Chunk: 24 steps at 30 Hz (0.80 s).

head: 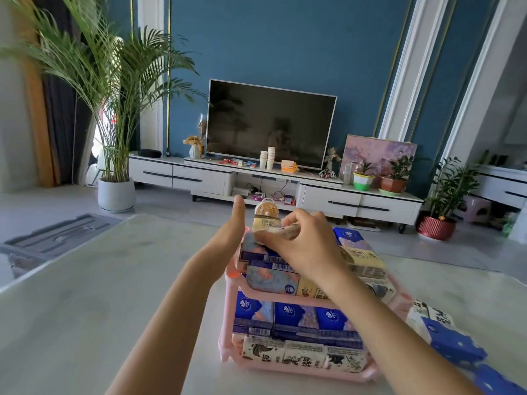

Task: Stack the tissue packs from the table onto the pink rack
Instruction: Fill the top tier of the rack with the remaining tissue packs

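Observation:
A two-tier pink rack (228,342) stands on the pale table, both tiers packed with tissue packs (296,316) in blue, cream and ink-print wrappers. My right hand (299,243) grips a pale tissue pack (278,230) over the top stack on the upper tier. My left hand (232,228) is flat with straight fingers against the left side of that top stack. Several loose tissue packs (450,334), blue and ink-printed, lie on the table to the right of the rack.
A small cream desk fan (266,213) stands just behind the rack. The pale table (114,280) stretches wide to the left. Beyond it are a TV stand with a television (271,124), potted plants and a large palm (114,109) at the left.

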### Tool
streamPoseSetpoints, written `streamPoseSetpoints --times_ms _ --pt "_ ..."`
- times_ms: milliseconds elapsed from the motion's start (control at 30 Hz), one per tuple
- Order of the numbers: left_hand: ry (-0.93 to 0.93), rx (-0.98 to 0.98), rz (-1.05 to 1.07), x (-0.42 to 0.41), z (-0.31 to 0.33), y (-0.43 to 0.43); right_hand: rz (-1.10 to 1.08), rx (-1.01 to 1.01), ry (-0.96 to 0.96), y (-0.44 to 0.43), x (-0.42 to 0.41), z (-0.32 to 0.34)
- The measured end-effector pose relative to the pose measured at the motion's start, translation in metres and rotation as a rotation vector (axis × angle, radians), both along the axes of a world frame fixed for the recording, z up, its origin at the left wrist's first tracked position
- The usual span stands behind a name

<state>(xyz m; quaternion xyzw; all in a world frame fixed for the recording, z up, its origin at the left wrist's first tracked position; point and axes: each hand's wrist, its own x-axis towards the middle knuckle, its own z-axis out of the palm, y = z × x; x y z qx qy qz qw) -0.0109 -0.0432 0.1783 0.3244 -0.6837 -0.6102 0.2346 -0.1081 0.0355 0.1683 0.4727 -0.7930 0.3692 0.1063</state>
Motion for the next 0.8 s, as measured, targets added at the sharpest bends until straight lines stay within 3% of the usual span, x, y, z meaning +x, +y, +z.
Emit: streamPoseSetpoints --times_ms 67,233,333,467,667,800 --pt "-0.018 0.004 -0.051 0.001 0.002 0.003 -0.054 0.047 0.075 0.000 0.006 -0.004" --pt "-0.012 0.016 -0.088 0.004 0.005 0.006 0.051 0.095 0.026 0.008 0.004 0.002" --pt "0.001 0.063 -0.120 0.005 0.005 0.003 0.095 0.201 0.117 0.007 -0.005 0.009" --pt "-0.023 0.131 -0.165 0.006 0.002 -0.008 0.168 0.301 0.045 0.000 -0.013 0.011" --pt "-0.078 0.122 -0.134 0.011 0.005 -0.007 0.245 0.264 0.051 0.000 -0.012 0.010" --pt "-0.040 0.125 -0.125 0.011 0.009 -0.002 0.222 0.108 0.028 0.005 -0.016 0.016"
